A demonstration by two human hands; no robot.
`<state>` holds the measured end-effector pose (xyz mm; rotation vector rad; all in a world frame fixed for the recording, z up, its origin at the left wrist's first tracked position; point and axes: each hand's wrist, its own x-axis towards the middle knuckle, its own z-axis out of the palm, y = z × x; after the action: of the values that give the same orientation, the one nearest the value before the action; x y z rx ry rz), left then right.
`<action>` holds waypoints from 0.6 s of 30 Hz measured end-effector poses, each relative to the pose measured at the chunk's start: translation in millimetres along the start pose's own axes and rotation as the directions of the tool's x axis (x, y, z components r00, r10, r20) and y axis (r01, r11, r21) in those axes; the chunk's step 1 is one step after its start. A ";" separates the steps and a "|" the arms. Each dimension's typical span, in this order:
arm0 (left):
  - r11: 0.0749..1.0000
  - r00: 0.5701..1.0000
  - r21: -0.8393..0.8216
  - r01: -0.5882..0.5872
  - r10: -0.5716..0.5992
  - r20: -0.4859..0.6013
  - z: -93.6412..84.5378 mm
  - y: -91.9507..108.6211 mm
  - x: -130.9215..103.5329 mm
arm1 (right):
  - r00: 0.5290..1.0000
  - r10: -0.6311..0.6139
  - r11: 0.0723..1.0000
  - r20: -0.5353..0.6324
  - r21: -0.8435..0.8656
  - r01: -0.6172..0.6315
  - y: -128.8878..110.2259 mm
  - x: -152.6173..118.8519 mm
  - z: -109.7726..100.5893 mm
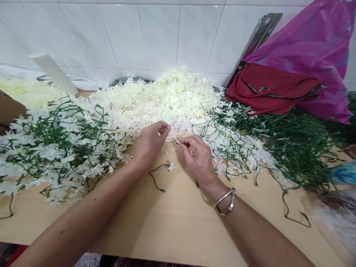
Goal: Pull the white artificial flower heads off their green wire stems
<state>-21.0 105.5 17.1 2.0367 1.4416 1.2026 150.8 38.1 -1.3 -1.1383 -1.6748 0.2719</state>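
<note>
My left hand (151,142) is closed in a pinch above the table, over the near edge of the white pieces. Whatever lies between its fingertips is too small to make out. Just to the right, my right hand (198,157), with a silver bangle at the wrist, pinches a small white artificial flower part (175,139) between thumb and forefinger. The two hands are close but apart. Thin white stamen-like pieces (178,129) lie scattered behind them. Below and between the hands, a single green stem with a white flower (171,167) rests on the table (167,222).
A big heap of cream-white petals (178,92) stands against the tiled wall. On the left is a pile of white flowers on green stems (66,137); on the right, loose green stems (297,144). Behind these sit a red handbag (275,85) and a purple plastic bag (311,44).
</note>
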 end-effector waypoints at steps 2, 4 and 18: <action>0.963 0.989 -0.223 0.151 -0.147 0.034 -2.4 4.5 -15.3 | 0.998 0.040 0.995 -0.049 0.094 -0.035 -4.1 0.0 0.2; 0.899 0.973 -0.374 0.228 -0.220 0.064 -3.0 9.1 -27.1 | 0.995 0.079 0.987 -0.063 0.146 -0.069 -9.2 -0.1 1.0; 0.684 0.924 -0.620 0.384 -0.286 0.255 5.3 22.0 -37.5 | 0.955 0.291 0.942 -0.059 0.192 -0.275 -12.1 0.6 3.8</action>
<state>-8.2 63.7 13.6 1.2660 1.0400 1.1594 141.1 33.5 5.4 -1.2332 -1.3774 0.5401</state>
